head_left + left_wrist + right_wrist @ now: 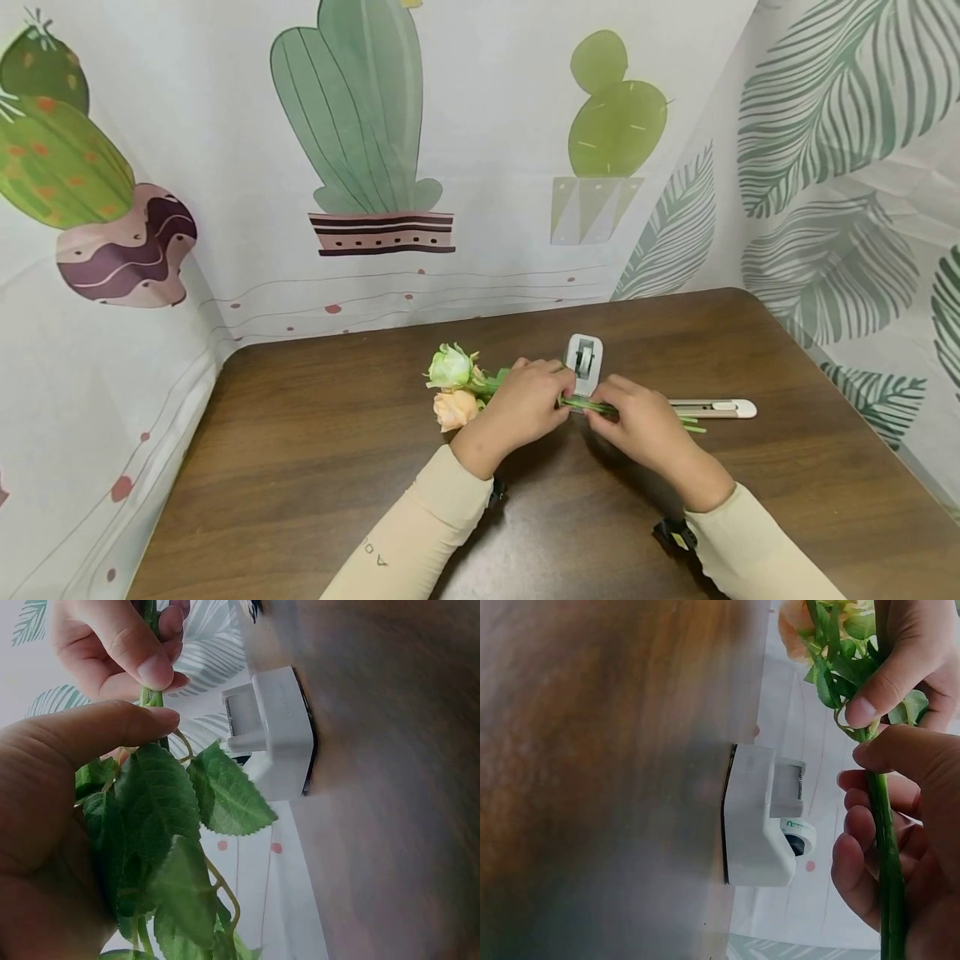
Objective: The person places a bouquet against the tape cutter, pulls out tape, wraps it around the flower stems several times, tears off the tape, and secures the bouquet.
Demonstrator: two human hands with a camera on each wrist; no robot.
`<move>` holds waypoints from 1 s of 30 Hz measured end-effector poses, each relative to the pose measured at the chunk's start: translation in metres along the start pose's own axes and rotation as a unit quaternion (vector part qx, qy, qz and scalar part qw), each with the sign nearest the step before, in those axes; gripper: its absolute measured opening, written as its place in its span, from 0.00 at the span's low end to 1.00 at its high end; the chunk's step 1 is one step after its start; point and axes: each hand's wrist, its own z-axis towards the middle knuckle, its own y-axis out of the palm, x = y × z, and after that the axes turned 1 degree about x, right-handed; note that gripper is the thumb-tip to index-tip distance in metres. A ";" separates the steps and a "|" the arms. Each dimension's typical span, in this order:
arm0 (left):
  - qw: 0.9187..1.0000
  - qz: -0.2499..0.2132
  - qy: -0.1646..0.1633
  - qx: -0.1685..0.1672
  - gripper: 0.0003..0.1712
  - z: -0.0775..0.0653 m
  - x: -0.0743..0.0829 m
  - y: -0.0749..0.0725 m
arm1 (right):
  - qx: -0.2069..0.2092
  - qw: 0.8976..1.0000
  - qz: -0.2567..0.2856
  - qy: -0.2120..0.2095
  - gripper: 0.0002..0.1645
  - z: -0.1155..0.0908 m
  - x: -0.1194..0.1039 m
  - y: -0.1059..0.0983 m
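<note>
- Bunch of flowers (453,367): held in both hands, near tape dispenser (584,342) on table (337,467).
- Left hand (527,402): thumb and fingers pinching bunch by its leaves (157,795).
- Right hand (637,417): thumb and forefinger pinching stems (889,862) just beside; other fingers curled.
- Head view alone: stem ends, utility knife's white end (745,408).
- Left wrist view: toothed leaf edges, unreadable from head.
- Right wrist view alone: green print on tape roll (801,827).
</note>
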 end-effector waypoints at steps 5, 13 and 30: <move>1.000 0.004 0.001 -0.004 0.12 0.000 0.001 0.000 | 0.000 1.000 -0.008 -0.006 0.08 0.000 -0.002 -0.002; 1.000 -0.004 -0.003 -0.017 0.12 -0.001 0.002 -0.004 | 0.004 1.000 -0.015 -0.018 0.08 0.000 -0.005 -0.004; 0.999 -0.032 -0.002 -0.026 0.13 -0.003 0.004 -0.011 | 0.009 0.999 -0.013 -0.033 0.08 0.000 -0.008 -0.010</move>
